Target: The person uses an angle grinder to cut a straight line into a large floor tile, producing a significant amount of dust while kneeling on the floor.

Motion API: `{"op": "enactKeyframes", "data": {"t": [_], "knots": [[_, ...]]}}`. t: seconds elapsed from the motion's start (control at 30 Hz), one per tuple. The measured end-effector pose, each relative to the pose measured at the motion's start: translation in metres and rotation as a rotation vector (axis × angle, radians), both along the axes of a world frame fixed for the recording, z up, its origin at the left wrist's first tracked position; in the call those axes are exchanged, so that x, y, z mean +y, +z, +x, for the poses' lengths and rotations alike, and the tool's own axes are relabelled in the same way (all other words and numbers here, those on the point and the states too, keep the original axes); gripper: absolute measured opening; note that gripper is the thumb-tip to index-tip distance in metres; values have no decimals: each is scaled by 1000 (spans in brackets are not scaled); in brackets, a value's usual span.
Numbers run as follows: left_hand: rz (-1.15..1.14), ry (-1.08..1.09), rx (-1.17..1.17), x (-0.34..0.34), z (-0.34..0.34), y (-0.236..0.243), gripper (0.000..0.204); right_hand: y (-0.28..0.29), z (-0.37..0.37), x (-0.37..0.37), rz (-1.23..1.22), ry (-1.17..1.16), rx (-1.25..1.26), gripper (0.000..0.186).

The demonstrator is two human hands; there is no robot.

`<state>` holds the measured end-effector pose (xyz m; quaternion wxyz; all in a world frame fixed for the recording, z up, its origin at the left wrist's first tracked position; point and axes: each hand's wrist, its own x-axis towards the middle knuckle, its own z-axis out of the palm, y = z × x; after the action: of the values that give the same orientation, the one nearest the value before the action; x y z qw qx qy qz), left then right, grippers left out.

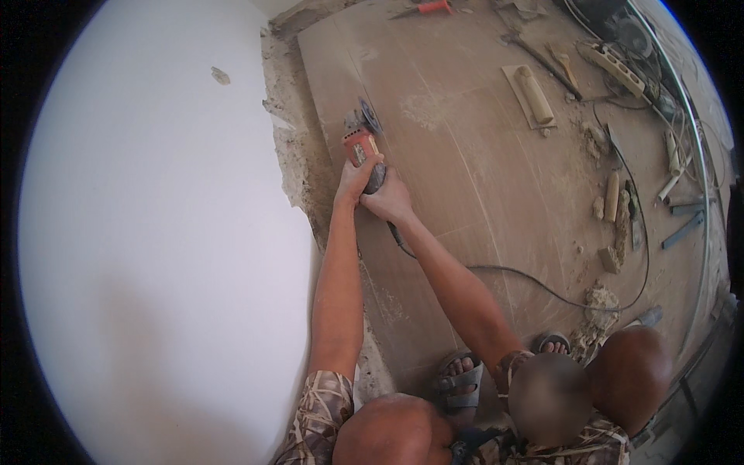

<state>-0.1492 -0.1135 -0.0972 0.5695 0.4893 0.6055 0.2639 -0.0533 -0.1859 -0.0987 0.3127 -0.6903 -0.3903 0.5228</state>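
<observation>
Both my hands are wrapped round a red and black angle grinder (359,146) near the broken edge between floor and wall. My left hand (356,180) grips its body on the left side, thumb across the top. Around the dark rear handle closes my right hand (390,198). The grinder's thin cutting disc (370,116) stands on edge at the far end, over the dusty tiled floor (434,170); whether it touches the tile I cannot tell. A black cord (535,283) runs from the handle across the floor to the right.
Left rises a white wall (170,194), with a rough broken strip (291,147) along its foot. Rightward lie a plastering float (531,97), a power strip (616,66), a wooden-handled tool (563,66) and rubble (601,306). A red-handled tool (434,8) lies far off.
</observation>
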Motion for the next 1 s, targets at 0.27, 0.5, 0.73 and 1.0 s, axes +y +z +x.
{"op": "enactKeyframes", "data": {"t": [0.27, 0.5, 0.73, 1.0], "knots": [[17, -18, 20, 4, -1, -7, 69, -9, -1, 1, 43, -5, -18, 88], [0, -6, 7, 3, 0, -4, 54, 0, 1, 1, -14, -23, 8, 83], [8, 9, 48, 2, 4, -1, 55, -2, 3, 0, -5, -16, 27, 82], [-23, 10, 50, 2, 8, 0, 56, -10, 3, 2, 15, -38, 31, 79]]}}
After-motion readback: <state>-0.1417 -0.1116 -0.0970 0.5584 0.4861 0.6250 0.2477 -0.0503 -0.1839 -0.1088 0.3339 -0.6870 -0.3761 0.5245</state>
